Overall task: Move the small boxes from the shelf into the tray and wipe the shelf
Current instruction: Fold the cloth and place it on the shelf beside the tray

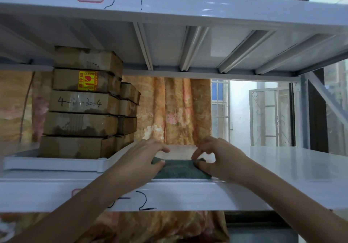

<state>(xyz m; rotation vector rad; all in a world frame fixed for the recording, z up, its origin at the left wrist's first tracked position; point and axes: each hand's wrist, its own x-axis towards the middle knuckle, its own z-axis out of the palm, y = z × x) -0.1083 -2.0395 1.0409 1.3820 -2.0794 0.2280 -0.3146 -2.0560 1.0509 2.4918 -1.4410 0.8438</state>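
The boxes [82, 107] are sitting stacked in the tray [56, 162] at the left of the shelf [291, 167], so the moving part is looking done, as far as this view is showing. Both hands are working on a green cloth [180, 169] lying near the shelf's front edge, just right of the tray. The left hand [145, 158] is pinching the cloth's left end between thumb and curled fingers; the right hand [218, 158] is gripping its right end, thumb under and fingers arched over. The wiping is looking barely begun: the wide stretch of shelf to the right is waiting to be covered.
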